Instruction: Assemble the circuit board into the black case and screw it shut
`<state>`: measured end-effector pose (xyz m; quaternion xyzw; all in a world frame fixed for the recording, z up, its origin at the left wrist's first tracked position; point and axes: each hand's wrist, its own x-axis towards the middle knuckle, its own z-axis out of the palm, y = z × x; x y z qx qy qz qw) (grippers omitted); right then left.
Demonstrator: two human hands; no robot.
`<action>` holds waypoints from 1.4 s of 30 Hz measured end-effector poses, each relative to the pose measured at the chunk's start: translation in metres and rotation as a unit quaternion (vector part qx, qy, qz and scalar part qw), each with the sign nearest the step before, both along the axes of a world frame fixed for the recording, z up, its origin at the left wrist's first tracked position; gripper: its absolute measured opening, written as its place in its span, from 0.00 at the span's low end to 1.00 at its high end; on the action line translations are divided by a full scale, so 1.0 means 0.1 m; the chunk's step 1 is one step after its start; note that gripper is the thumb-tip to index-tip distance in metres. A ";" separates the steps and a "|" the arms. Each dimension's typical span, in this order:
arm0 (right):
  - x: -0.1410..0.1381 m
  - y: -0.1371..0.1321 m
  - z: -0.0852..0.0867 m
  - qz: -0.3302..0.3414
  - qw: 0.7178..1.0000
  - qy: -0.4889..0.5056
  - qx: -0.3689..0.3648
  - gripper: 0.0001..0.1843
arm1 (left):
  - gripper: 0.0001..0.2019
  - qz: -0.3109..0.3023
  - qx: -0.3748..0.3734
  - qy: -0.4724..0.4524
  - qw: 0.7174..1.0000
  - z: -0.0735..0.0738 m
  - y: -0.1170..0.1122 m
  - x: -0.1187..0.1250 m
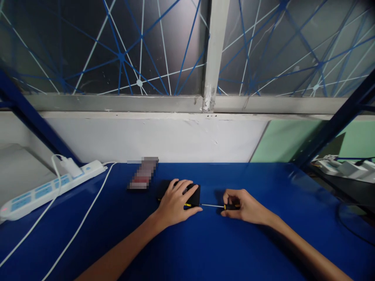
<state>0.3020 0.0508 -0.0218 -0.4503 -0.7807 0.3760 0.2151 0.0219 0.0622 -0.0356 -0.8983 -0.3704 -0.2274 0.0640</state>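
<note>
Far L of the blue table (205,249): white power strip (52,190), set at a slant. Only container-like thing I can be sure of there is its sockets; one takes a white plug (72,168), the others in view look unfilled. White cables (88,214) trail down the table's L side; a snag by the L forearm could drag the strip or plug, tho they're apart now.

Next, a pixelated flat item (143,175) near the back edge, approx. phone-shaped; details n/a.

Mid: left hand (175,201) palm-down, fingers spread over a black case (193,195) w/ yellow marks, flat on the table. Gripping or just steadying it: can't tell. Likewise can't tell if the case holds anything, as the hand covers most of it.

R of that: right hand (246,205) pinches the dark, yellow-collared handle of a screwdriver (213,205), shaft pointing L at the case's near R corner. Tip's just beside it; contact unclear. Main risk: tip slips under push & jabs the L thumb, which is v. close. Light hold = case could skid too.

Far R: white adapters (351,169) on a dark shelf, well apart.
</note>
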 end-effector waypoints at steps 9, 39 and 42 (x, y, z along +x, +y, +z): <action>0.02 0.00 0.08 0.037 0.999 -0.008 -0.021 0.20 | 0.29 0.000 -0.002 0.005 1.000 0.00 0.00 0.00; 0.03 -0.01 0.07 0.034 0.999 -0.034 0.006 0.19 | 0.30 0.002 -0.009 0.015 1.000 -0.01 -0.01 0.00; 0.05 -0.01 0.03 0.015 1.000 -0.024 0.002 0.17 | 0.30 0.002 -0.008 0.013 1.000 0.00 -0.01 0.00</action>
